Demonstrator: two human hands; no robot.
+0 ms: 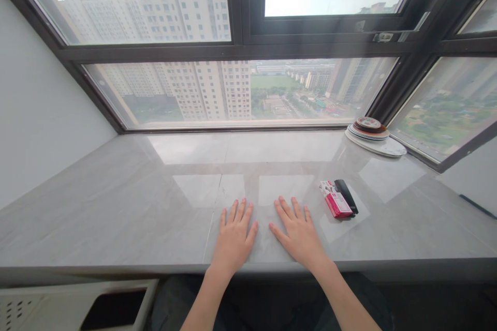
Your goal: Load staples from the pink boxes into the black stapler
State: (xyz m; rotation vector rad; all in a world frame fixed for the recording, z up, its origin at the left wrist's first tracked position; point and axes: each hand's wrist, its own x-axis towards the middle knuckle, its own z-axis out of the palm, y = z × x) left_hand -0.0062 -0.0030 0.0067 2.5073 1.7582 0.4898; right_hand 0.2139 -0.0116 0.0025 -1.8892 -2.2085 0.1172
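Observation:
My left hand (234,235) lies flat on the glossy grey stone sill (116,207), fingers spread and holding nothing. Beside it, palm down with the fingers apart, my right hand (298,230) rests on the same surface. A pink and white small box (336,200) sits to the right of my right hand, a short way from its fingers. Against the right side of that box lies a black stapler-like object (347,196); its exact kind is hard to make out. Neither hand touches them.
A stack of plates or coasters (368,128) stands on an oval white board (375,145) in the far right corner. Dark window frames (236,53) edge the sill at the back. A pale plastic unit (50,307) stands below the front edge at left.

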